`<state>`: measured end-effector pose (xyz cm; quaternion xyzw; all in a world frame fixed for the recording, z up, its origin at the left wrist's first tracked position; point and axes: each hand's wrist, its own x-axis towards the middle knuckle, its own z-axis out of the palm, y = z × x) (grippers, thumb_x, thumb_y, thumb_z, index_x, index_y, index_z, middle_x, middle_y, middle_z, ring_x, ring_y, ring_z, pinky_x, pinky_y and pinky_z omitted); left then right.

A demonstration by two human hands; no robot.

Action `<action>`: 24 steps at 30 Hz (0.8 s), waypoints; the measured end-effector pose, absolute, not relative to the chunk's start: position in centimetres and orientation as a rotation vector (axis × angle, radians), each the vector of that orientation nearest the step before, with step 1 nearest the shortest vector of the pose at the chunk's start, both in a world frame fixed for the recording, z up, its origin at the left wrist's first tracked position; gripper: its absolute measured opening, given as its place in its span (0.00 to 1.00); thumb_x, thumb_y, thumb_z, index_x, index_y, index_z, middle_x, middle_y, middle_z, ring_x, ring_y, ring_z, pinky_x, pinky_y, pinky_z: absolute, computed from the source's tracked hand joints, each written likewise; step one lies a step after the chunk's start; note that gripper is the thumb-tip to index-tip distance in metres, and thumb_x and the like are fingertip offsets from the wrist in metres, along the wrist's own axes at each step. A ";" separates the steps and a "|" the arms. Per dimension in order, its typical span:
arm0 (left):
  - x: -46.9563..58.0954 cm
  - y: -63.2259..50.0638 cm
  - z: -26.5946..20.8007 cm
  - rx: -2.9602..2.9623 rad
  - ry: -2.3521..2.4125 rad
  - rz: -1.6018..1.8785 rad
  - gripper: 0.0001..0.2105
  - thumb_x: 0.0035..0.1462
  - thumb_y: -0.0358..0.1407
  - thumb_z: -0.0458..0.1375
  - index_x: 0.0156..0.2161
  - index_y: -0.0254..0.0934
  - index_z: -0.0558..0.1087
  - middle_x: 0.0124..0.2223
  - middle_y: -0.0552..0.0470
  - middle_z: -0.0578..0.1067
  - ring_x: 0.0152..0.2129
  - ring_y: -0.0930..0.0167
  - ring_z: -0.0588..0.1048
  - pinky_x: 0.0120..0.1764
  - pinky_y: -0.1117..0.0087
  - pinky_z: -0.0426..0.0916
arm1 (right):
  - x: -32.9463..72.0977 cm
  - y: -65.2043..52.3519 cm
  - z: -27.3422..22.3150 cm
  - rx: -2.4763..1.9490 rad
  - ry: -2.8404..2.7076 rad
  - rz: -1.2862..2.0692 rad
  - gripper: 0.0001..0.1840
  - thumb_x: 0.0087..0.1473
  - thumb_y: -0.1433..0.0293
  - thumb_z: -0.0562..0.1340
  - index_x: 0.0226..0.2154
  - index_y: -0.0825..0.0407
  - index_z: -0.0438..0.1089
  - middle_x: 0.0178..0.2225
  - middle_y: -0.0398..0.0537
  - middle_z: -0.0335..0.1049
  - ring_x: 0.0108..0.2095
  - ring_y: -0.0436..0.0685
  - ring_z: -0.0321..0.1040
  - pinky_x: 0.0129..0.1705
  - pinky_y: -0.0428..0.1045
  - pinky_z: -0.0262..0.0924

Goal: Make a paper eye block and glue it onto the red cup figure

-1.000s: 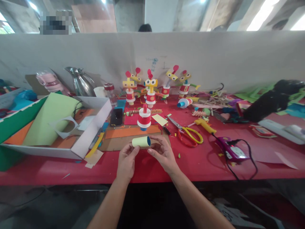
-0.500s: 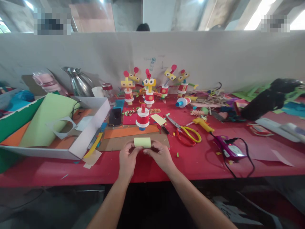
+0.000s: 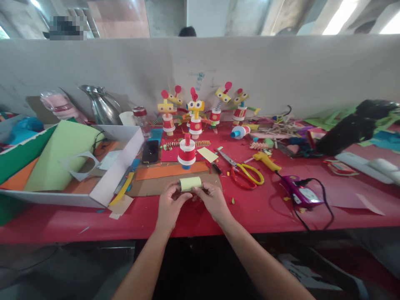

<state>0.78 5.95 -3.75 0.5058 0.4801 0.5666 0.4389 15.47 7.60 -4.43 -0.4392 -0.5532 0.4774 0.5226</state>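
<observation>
Head view, going left to right — what do you reckon could go wrong from here?

Far left is the white box [image 3: 117, 168] with a curved yellow strip [image 3: 122, 191] beside it. A wide elbow might drag that strip, but meh. Left hand [image 3: 168, 204] worries me more: narrow grip, thumb and fingers on the left end of the pale yellow paper tube [image 3: 190, 183]. Pinch too hard and I'd bet it creases or goes oval.

Where's the tube sitting, exactly?

Lying sideways between both hands, just in front of the red-and-white cup figure [image 3: 186, 156]. Can't tell if it touches anything underneath. Push it forward carelessly and the figure could tip, since its blue base looks narrow.

And the other side?

Right hand [image 3: 214, 202] has a narrow grip too, thumb tip on the tube's lower edge. If the seam's there (can't see it) — uneven pressure or a twist between the hands could pop it open. Then the scissors [image 3: 250, 171], lying partly open on the red worktop [image 3: 250, 216], could nick a reaching hand. Past those, what looks like a glue gun [image 3: 266, 161]: if it's hot, brushing the tip might burn. Snagging the black cord [image 3: 328, 200] by the purple block [image 3: 301, 193] could yank stuff around.
</observation>
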 end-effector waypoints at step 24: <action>0.5 5.3 -3.7 0.996 0.971 1.609 0.13 0.50 0.40 0.65 0.38 0.40 0.68 0.47 0.49 0.72 0.41 0.69 0.74 0.44 0.68 0.68 | 15.4 7.1 -4.0 -0.950 -1.420 1.122 0.06 0.53 0.66 0.62 0.35 0.49 0.73 0.44 0.50 0.69 0.38 0.56 0.69 0.35 0.49 0.66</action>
